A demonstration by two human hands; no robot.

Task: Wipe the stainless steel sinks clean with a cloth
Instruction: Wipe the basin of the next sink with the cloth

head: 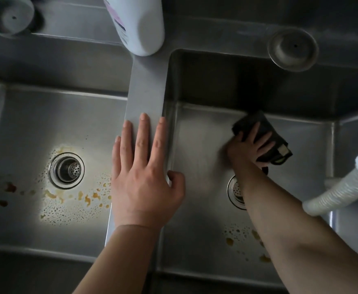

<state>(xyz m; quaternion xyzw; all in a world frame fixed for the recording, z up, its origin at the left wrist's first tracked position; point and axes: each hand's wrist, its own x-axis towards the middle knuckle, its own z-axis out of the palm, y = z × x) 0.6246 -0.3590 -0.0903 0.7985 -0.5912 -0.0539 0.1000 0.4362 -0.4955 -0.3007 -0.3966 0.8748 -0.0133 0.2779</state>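
Observation:
Two stainless steel sinks lie side by side below me. My right hand [249, 148] presses a dark folded cloth [267, 132] flat on the floor of the right sink [197, 145], near its back wall. My left hand [144, 172] rests flat, fingers spread, on the steel divider [146, 88] between the basins, its thumb hooked over the right basin's edge. The left sink [31, 124] has orange-brown stains and droplets around its drain strainer [66, 169]. Similar stains [246, 238] mark the right sink's near floor. My right forearm partly hides the right drain [235, 192].
A white bottle [137, 22] stands at the back on the ledge above the divider. Round metal stoppers sit on the back ledge at left [9, 14] and right [292, 48]. A white corrugated hose [341, 189] reaches into the right sink from the right edge.

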